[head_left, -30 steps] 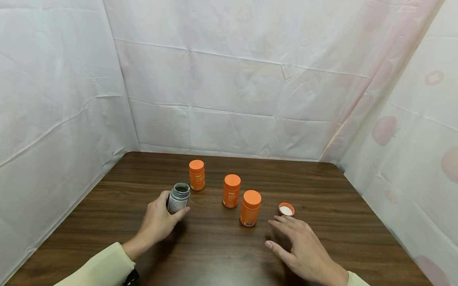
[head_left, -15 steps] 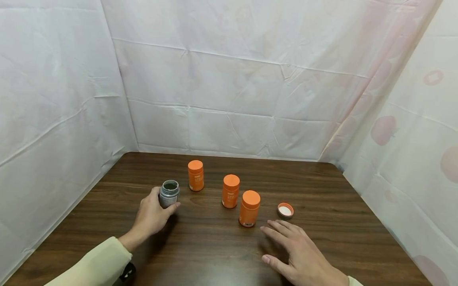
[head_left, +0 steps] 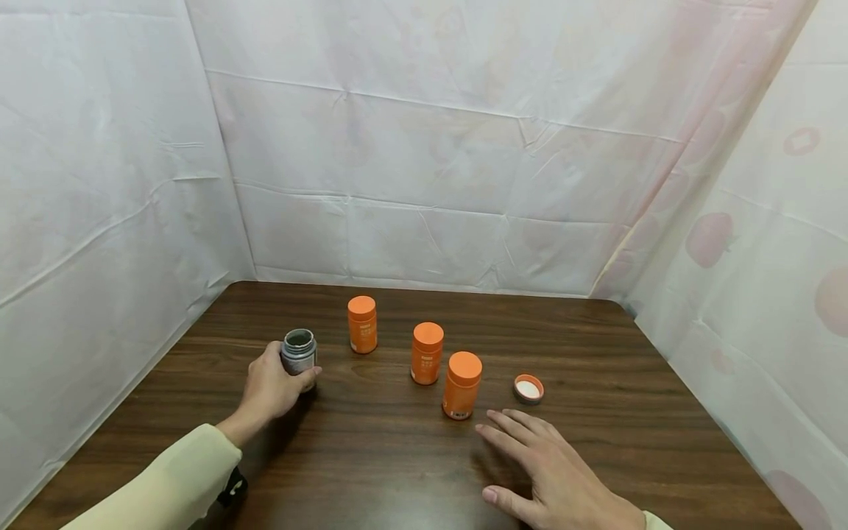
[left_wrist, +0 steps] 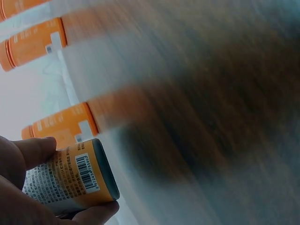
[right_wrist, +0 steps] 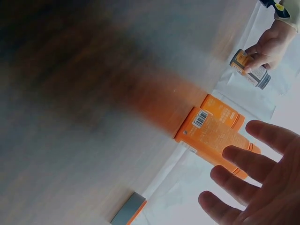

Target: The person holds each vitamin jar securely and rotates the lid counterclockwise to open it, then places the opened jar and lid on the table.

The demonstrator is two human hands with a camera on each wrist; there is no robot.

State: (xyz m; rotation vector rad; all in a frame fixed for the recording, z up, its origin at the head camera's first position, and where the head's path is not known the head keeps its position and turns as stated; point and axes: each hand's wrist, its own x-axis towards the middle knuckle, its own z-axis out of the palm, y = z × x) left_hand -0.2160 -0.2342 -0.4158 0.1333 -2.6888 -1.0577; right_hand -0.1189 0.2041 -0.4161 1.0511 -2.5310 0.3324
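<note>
My left hand [head_left: 268, 386] grips a grey open-mouthed bottle [head_left: 299, 359] upright at the table's left side, thumb and fingers around its body. Seen from the left wrist, the bottle [left_wrist: 70, 180] has a printed label with a barcode and a dark base. My right hand [head_left: 550, 471] is held low over the table at the right, fingers spread and holding nothing. Just beyond its fingertips lies a grey screw cap [head_left: 528, 390], upturned, with an orange rim and white inside. The right wrist view shows the spread fingers [right_wrist: 248, 161] beside the orange bottles.
Three capped orange bottles stand upright: one at the back left [head_left: 362, 327], one in the middle [head_left: 427, 357], and one nearer the right hand [head_left: 462, 389]. A dark wood table [head_left: 397, 456] carries everything, with pale cloth [head_left: 424, 147] hanging behind and at both sides.
My left hand has carried the grey bottle left, away from the orange bottles. The right hand has drawn back slightly toward me and left, off the cap.
</note>
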